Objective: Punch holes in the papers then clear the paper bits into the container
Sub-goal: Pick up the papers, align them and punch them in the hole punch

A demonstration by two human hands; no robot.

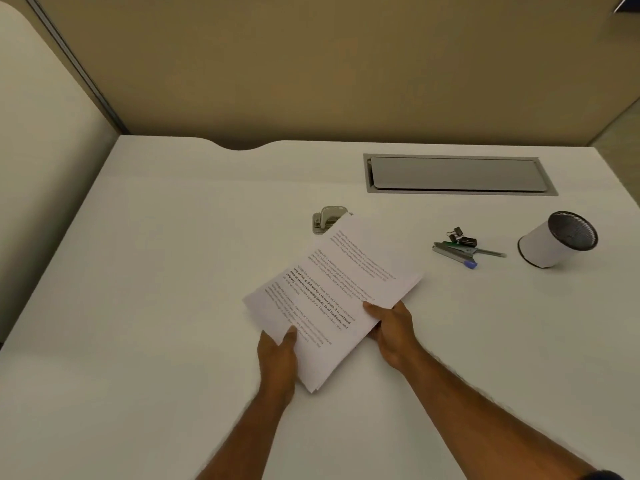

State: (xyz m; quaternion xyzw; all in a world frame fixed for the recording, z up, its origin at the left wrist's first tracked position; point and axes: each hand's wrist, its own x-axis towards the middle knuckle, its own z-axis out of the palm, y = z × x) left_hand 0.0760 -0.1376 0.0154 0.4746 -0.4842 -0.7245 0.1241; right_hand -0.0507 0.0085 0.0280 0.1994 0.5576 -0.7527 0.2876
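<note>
Gripped the stack of printed papers (332, 292) along its near edge, with the left hand (278, 355) at the left corner and the right hand (391, 329) at the right side, thumbs pinching down on top to keep the sheets squared. Aimed the far corner at the hole punch (327, 220) mid-tabletop, possibly already in its slot; could not tell through the blur. Left the white container (554, 242) at far right, beyond the stapler (453, 249), for the paper bits.
</note>
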